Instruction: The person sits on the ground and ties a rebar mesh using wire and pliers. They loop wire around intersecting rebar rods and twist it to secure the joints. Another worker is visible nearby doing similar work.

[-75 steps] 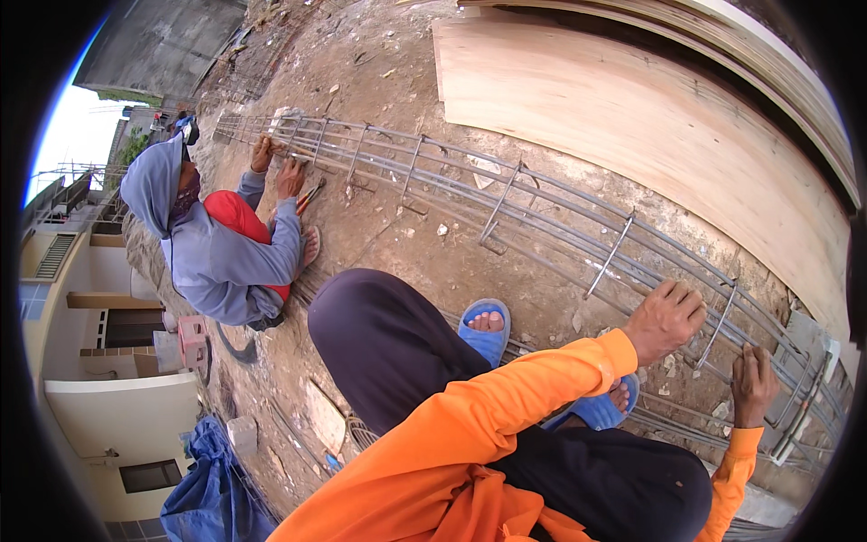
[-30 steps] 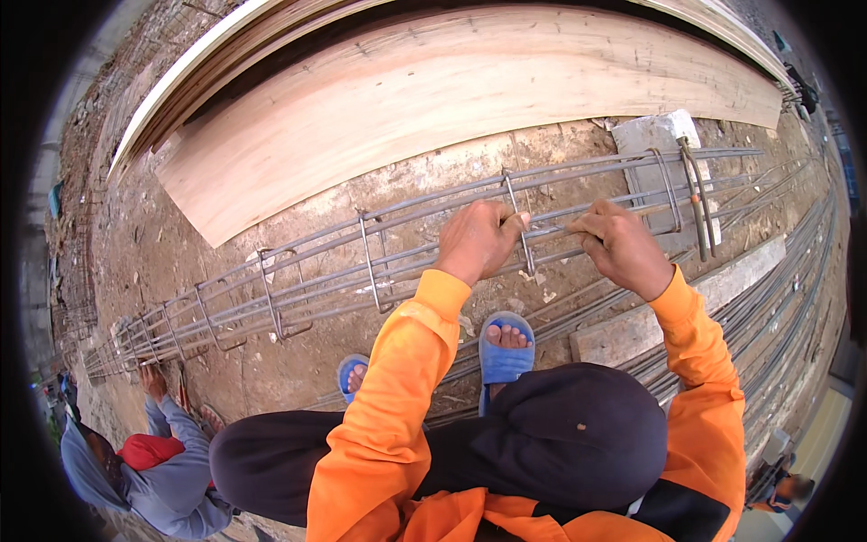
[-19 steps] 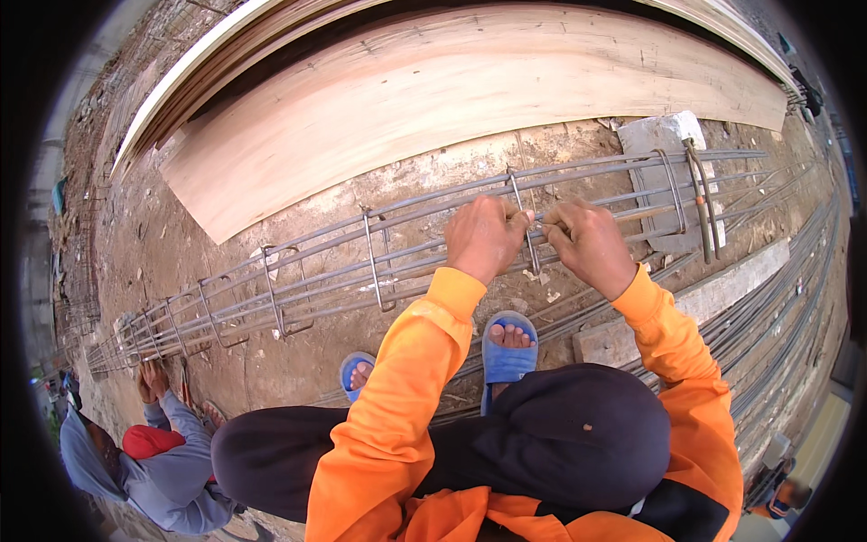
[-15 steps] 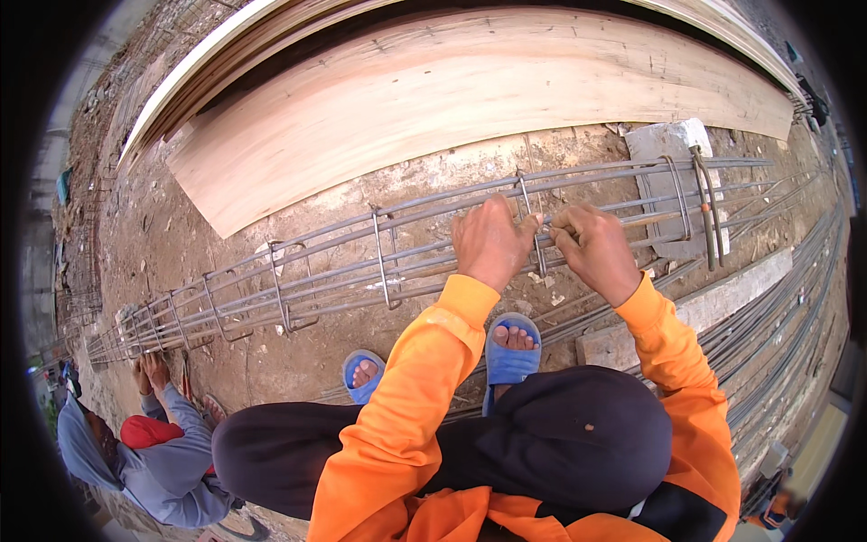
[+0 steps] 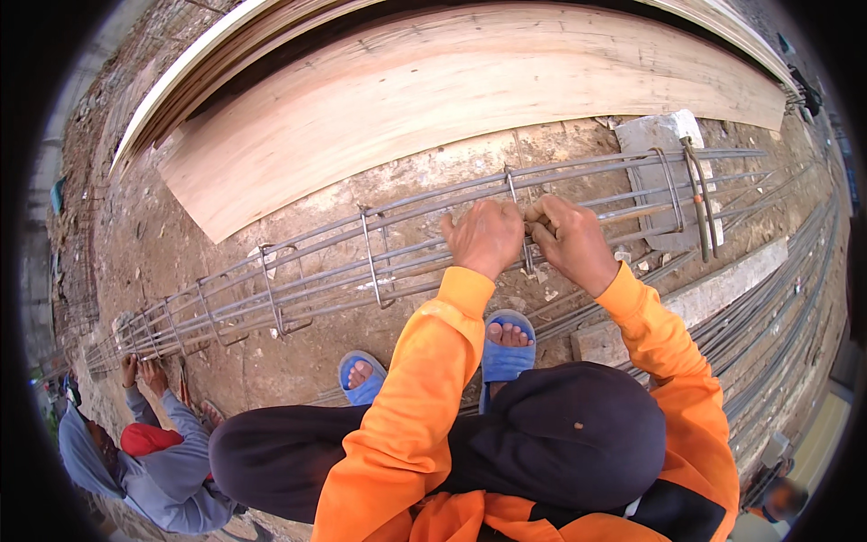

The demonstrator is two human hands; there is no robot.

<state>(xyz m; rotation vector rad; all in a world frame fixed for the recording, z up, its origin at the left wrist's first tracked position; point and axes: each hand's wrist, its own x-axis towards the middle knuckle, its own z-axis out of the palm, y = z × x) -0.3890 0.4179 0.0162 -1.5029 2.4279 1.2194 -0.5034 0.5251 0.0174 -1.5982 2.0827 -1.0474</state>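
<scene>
A long rebar cage of grey steel bars and square stirrups lies across the dirt in front of me. My left hand (image 5: 488, 237) is closed, knuckles up, over its middle bars, beside a stirrup (image 5: 512, 187). Just right of that stirrup, my right hand (image 5: 571, 239) is closed in a pinch, thumb and fingertips meeting close to the left hand. Whatever either hand grips is hidden by the fingers. Another stirrup (image 5: 371, 256) stands on the cage to the left. At the right end, a stirrup (image 5: 668, 190) and hooked steel pieces (image 5: 700, 203) hang on the bars.
Under the cage's right end is a pale concrete block (image 5: 655, 135). Plywood sheets (image 5: 470, 77) lie beyond the cage. A pale beam (image 5: 722, 287) and many loose bars (image 5: 781, 330) lie at right. A co-worker in grey (image 5: 167, 479) reaches to the cage's far left end.
My right hand has turned slightly and moved closer to the left, hiding more of the stirrup between them. The whole view has shifted a little.
</scene>
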